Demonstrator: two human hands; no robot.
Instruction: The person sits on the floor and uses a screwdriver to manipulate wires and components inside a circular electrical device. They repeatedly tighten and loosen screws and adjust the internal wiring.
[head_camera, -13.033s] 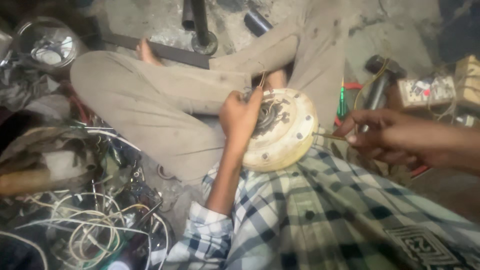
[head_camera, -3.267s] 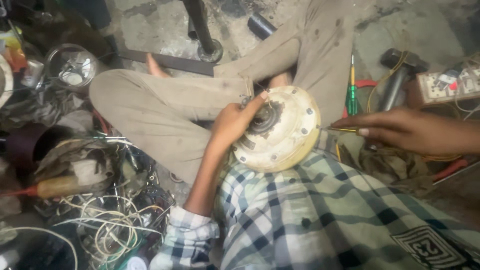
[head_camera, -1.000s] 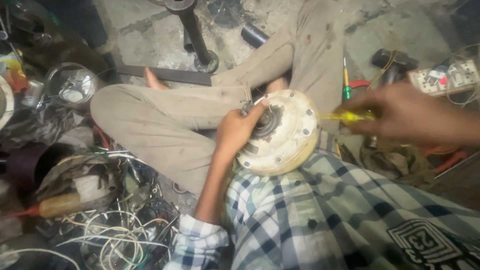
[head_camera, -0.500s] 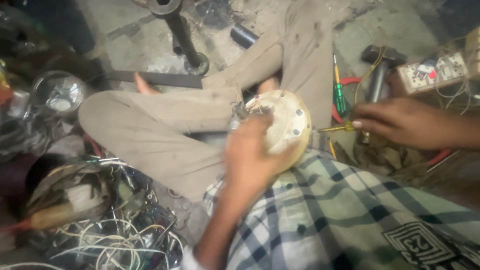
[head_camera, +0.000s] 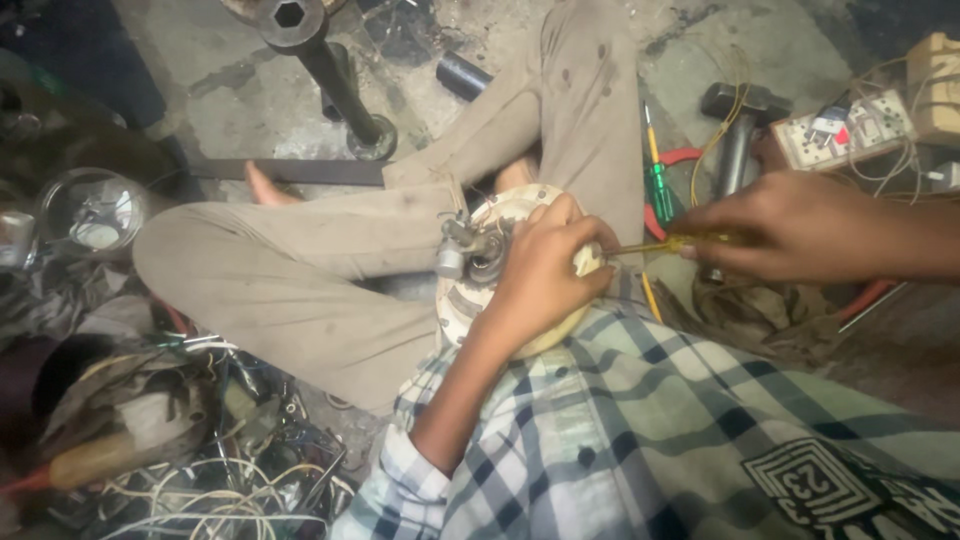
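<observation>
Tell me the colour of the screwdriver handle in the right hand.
Yellow: the screwdriver handle, seen in the head view.

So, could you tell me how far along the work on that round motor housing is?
The cream housing rests in the lap, shaft end exposed. In hand: the left hand steadies it while the right hand drives a yellow screwdriver at its rim. The cover looks unopened, so any further screws and the opening appear left.
</observation>
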